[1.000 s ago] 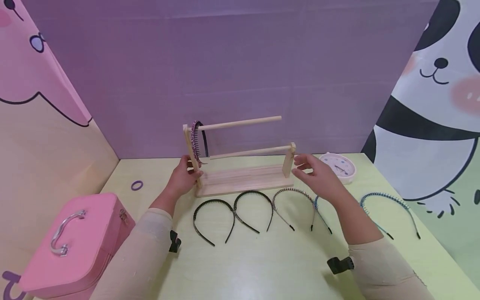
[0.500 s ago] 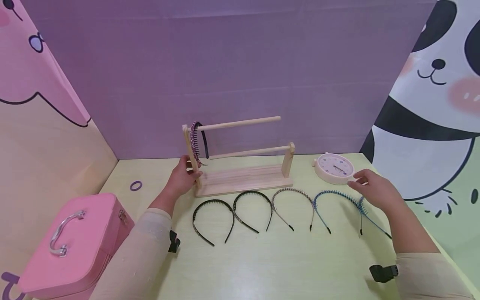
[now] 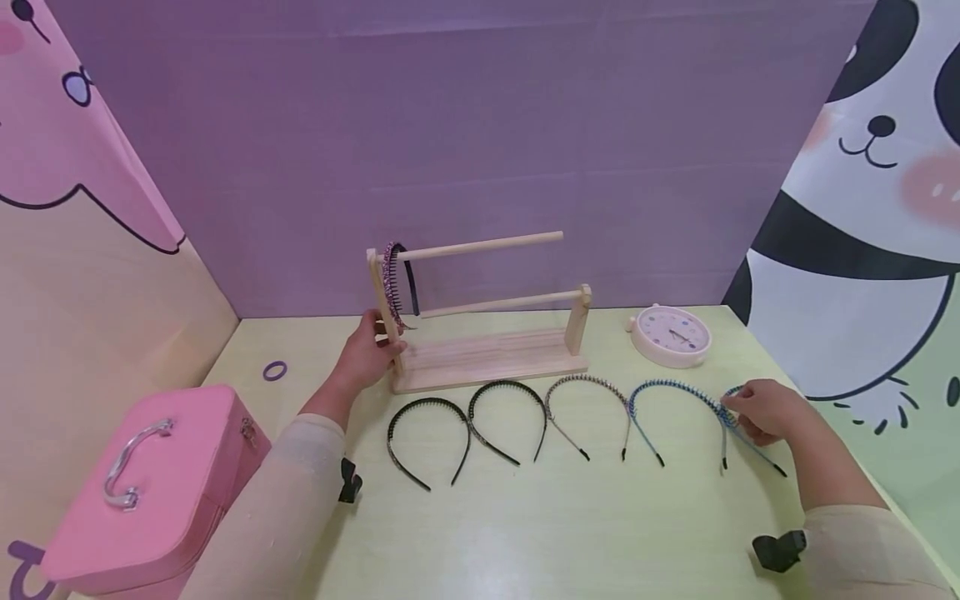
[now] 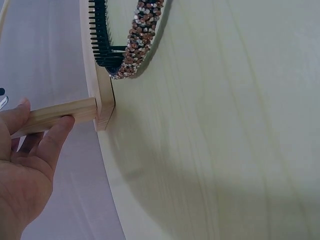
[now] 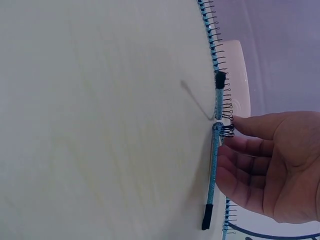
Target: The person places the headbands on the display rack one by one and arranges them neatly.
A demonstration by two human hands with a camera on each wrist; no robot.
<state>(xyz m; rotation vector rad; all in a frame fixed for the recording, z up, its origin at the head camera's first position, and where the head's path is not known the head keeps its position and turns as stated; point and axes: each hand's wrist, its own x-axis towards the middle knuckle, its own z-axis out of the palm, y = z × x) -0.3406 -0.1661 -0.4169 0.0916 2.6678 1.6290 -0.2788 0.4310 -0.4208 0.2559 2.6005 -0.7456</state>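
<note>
My left hand point(image 3: 365, 354) grips the left upright point(image 4: 60, 113) of a wooden headband rack point(image 3: 487, 357), thumb on one side and fingers on the other. A sequined toothed headband point(image 4: 142, 37) hangs at the left end of the rack's rods. At the table's right, my right hand point(image 3: 768, 410) pinches the rightmost blue headband point(image 5: 215, 160) near its toothed arch, fingers curled beside it; part of that headband is hidden. To its left, in a row, lie another blue headband point(image 3: 678, 385), a light beaded headband point(image 3: 581, 377) and two black headbands point(image 3: 506, 384).
A pink clock point(image 3: 671, 335) stands right of the rack. At left are a purple ring point(image 3: 274, 371) and a pink case point(image 3: 153, 483) with a metal handle. A purple backdrop point(image 3: 480, 150) rises behind the table.
My right hand has left the rack's right end, moved right past the clock and come down on the rightmost blue headband. The left hand stays on the upright.
</note>
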